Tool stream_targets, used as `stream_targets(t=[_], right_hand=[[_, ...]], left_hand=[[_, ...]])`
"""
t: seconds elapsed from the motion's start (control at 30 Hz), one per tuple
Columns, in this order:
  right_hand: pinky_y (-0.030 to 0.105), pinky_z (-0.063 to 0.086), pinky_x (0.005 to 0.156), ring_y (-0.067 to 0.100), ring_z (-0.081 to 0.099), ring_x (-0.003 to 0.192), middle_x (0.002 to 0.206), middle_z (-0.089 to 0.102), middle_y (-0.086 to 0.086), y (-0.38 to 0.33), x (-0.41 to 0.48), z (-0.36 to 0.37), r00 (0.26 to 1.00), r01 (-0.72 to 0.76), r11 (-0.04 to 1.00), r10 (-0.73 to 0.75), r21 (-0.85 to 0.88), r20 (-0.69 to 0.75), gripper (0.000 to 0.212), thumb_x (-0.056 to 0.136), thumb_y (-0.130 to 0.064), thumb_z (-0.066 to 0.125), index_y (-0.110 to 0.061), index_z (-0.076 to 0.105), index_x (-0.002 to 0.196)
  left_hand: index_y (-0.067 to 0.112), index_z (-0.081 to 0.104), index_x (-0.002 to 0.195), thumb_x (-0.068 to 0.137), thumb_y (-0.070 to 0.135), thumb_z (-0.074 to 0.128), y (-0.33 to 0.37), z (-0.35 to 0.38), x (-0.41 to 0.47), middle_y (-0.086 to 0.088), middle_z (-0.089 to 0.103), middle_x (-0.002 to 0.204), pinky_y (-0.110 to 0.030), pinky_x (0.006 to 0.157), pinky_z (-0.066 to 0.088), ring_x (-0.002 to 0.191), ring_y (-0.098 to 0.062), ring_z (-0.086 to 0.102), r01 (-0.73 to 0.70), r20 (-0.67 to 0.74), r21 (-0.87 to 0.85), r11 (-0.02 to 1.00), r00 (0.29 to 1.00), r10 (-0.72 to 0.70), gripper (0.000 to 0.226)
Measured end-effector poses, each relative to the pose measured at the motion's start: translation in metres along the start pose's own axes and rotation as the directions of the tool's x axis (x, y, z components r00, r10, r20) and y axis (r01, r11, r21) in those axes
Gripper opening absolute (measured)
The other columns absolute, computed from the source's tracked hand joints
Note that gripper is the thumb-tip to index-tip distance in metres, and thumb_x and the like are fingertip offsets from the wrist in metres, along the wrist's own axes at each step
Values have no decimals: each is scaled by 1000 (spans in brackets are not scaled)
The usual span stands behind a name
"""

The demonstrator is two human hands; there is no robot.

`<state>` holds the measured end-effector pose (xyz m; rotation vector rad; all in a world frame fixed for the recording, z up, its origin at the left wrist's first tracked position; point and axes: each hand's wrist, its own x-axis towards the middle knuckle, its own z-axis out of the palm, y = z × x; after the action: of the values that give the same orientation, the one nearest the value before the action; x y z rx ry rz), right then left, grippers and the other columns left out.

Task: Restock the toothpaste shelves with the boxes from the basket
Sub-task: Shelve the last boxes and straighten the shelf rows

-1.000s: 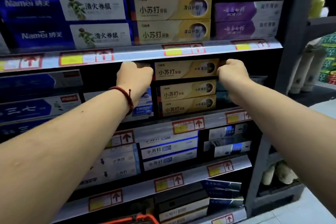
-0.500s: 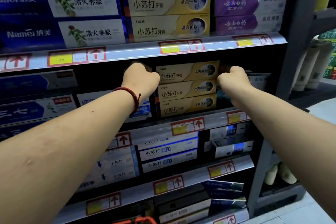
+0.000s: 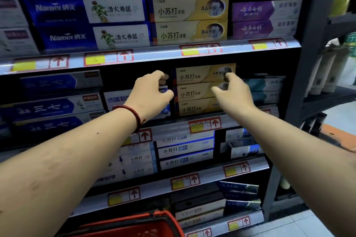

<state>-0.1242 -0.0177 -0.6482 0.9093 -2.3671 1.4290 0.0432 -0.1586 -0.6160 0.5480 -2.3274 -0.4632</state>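
Flanking oblong yellow boxes [image 3: 192, 93]: left hand [image 3: 150, 93], right hand [image 3: 234, 92], loosely curled.

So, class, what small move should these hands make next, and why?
Probably lower both hands to the red basket for another box: the left hand and right hand look loosely curled, holding nothing, and the three yellow boxes already sit stacked.

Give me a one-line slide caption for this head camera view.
Left hand and right hand hover at three stacked yellow toothpaste boxes; red basket below.
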Motion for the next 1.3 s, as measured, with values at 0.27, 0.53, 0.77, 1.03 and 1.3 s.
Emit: stream_targets(t=[0.27, 0.53, 0.77, 1.03, 1.3], right_hand=[[36, 36, 116, 19, 40, 142, 156, 39, 0, -35, -91, 44, 890, 363, 925, -307, -116, 338, 73, 94, -38, 68, -21, 33, 155], [42, 35, 116, 19, 38, 143, 157, 36, -2, -30, -171, 119, 770, 442, 891, -315, -107, 554, 78, 90, -46, 69, -21, 33, 155], [41, 36, 114, 23, 42, 141, 153, 43, 4, 7, -248, 191, 660, 398, 913, -219, -87, 718, 81, 85, -49, 73, -16, 40, 151], [36, 37, 114, 25, 46, 138, 148, 47, 6, 79, -328, 250, 479, 276, 943, 36, -189, 877, 80, 82, -49, 77, -19, 44, 148], [32, 42, 108, 30, 49, 133, 149, 48, 14, 140, -388, 307, 190, 220, 895, 352, -389, 917, 95, 75, -55, 81, -13, 41, 150]], left_hand=[[24, 39, 153, 92, 44, 68, -68, -14, -85, 0, 46, 153, -43, 116, 39, 140, -22, 44, -46, 228, 264, 963, 973, -16, 70], [27, 39, 151, 89, 56, 66, -149, -2, -173, 2, 47, 152, -43, 112, 40, 138, -22, 45, -2, 319, 415, 910, 937, -143, 74], [27, 35, 152, 80, 62, 67, -228, 33, -254, -2, 49, 149, -45, 109, 43, 137, -27, 47, 62, 507, 416, 907, 813, -288, 86], [23, 33, 153, 79, 61, 71, -309, 89, -346, -8, 49, 149, -44, 108, 44, 135, -31, 49, 89, 700, 462, 882, 574, -424, 91], [14, 25, 158, 78, 60, 77, -360, 146, -394, -15, 38, 158, -40, 115, 37, 143, -34, 41, 54, 873, 449, 892, 185, -451, 106]])
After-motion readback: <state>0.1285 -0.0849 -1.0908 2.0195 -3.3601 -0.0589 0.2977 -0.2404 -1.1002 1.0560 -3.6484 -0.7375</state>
